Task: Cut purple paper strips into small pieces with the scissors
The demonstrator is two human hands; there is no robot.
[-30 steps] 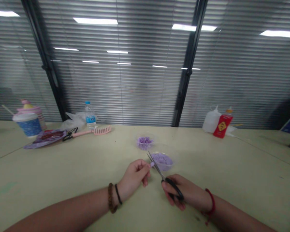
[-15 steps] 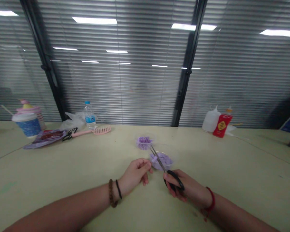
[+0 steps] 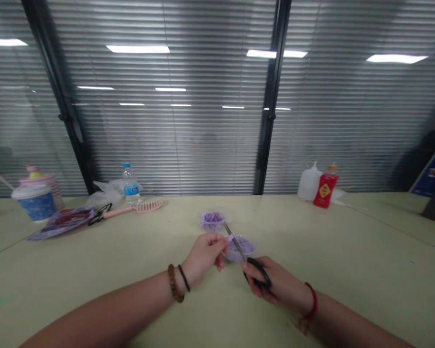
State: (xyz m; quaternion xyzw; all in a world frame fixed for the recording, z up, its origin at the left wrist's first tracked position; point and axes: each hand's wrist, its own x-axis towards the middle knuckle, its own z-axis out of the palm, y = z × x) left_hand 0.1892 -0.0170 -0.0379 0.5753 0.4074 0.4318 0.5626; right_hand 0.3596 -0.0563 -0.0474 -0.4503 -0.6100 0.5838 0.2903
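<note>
left hand (image 3: 203,258) pinches a purple strip (image 3: 231,238), right hand (image 3: 271,285) grips scissors (image 3: 255,270); close blades (image 3: 235,244) could nip fingers (image 3: 213,239).

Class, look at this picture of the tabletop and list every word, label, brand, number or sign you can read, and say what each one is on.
No text here can be read for certain.
Red bottle: yellow diamond label with dark marks, too small to read.
Water bottle: blue label, lettering too small to read.
Blue board at the right edge: printing too blurred to read.
Purple packet: printing too blurred to read.
</note>
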